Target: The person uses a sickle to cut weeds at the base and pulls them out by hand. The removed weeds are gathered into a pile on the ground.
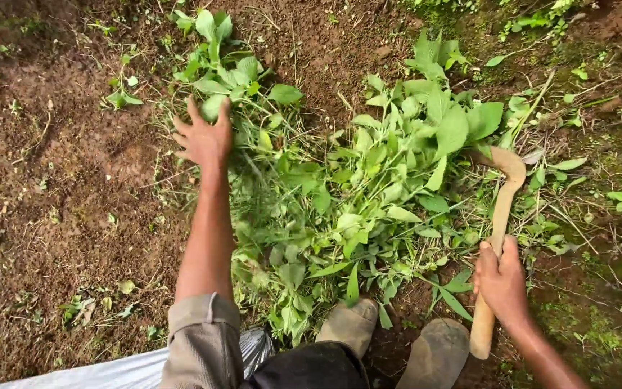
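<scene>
— Gripping what, exactly, on your right?

— Your right hand (502,277) is clenched round the pale wooden handle (499,223) of a tool at the lower right of the frame; its curved top disappears under the leaves.

— And your left?

— Your left hand (203,137) lies with fingers spread on the heap of cut green plants (368,194) at centre frame. Brown soil (59,194) fills the left; your muddy boots (350,324) stand at the bottom.

I see a smooth, pale wooden tool handle (497,238), worn matt, in my right hand (502,281), soft matt green leaves (368,180) under my left hand (203,137), crumbly rough brown soil (52,180), muddy rubber boots (350,324), and a glossy grey plastic sheet (109,373).
</scene>
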